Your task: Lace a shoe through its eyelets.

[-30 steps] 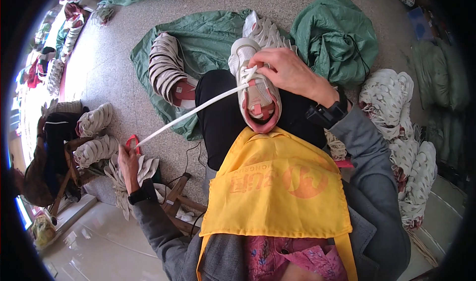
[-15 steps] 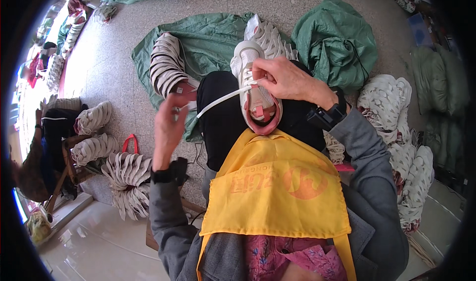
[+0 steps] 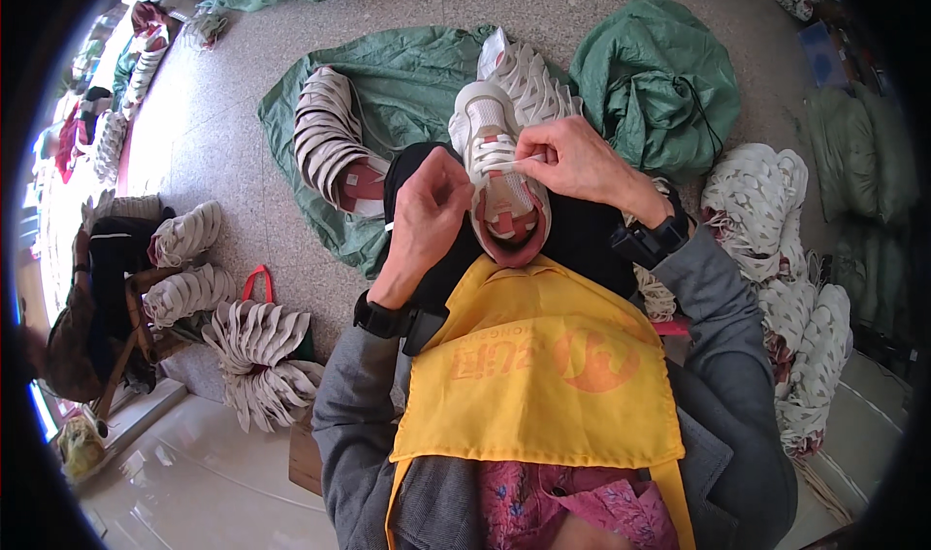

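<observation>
Left hand [image 3: 427,215] is back in from its long pull, fingers pinched on the white lace [image 3: 504,166] beside the sneaker [image 3: 499,177] on the lap. Slack's gone. Right hand [image 3: 577,157] pinches the lace over the eyelets. Stacked uppers [image 3: 325,133] crowd the left; floor [image 3: 242,94] beyond lies open.

White lace [image 3: 501,167], pale pink-and-white shoe [image 3: 499,177] with a salmon lining.
Your apron [image 3: 543,375] is bright yellow with orange print; your sleeves are grey, the sheet [image 3: 407,75] on the speckled grey floor green.
</observation>
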The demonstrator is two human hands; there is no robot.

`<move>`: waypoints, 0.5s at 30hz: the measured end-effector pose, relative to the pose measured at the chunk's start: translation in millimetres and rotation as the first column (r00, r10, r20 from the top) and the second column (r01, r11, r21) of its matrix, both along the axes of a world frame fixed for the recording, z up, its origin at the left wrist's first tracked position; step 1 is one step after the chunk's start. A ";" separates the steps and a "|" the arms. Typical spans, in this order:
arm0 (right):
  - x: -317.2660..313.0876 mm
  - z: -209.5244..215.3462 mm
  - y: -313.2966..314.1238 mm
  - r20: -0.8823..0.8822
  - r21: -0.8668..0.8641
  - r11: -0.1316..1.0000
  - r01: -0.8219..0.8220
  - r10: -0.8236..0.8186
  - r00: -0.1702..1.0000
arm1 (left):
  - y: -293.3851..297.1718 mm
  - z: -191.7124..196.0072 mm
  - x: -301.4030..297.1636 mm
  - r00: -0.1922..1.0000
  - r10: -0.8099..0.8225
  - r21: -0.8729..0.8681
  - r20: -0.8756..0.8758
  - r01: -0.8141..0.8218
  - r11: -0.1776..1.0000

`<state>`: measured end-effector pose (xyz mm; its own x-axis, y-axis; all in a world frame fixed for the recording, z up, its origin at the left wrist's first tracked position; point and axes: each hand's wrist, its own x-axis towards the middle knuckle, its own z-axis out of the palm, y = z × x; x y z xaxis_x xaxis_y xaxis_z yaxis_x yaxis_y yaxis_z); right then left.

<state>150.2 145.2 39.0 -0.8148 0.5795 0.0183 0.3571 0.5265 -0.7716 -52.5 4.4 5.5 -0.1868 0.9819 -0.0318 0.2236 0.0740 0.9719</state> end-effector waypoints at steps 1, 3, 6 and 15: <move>0.1 1.4 -0.8 0.014 -0.033 0.999 0.002 -0.002 1.000 | -1.1 4.3 -0.1 0.999 0.011 -0.004 -0.049 -0.011 1.000; 0.5 6.5 -1.0 0.044 -0.095 0.995 0.010 -0.006 0.999 | -2.1 10.2 0.2 0.985 -0.002 -0.087 -0.170 -0.013 0.996; -0.3 -3.1 1.2 -0.004 -0.258 0.966 0.026 -0.028 1.000 | -0.6 6.7 2.7 0.923 0.059 0.034 -0.381 -0.049 0.998; -4.5 37.3 -5.6 -0.053 -0.005 0.999 -0.049 0.049 0.997 | 18.3 7.0 8.5 0.946 0.016 0.138 -0.323 0.030 0.990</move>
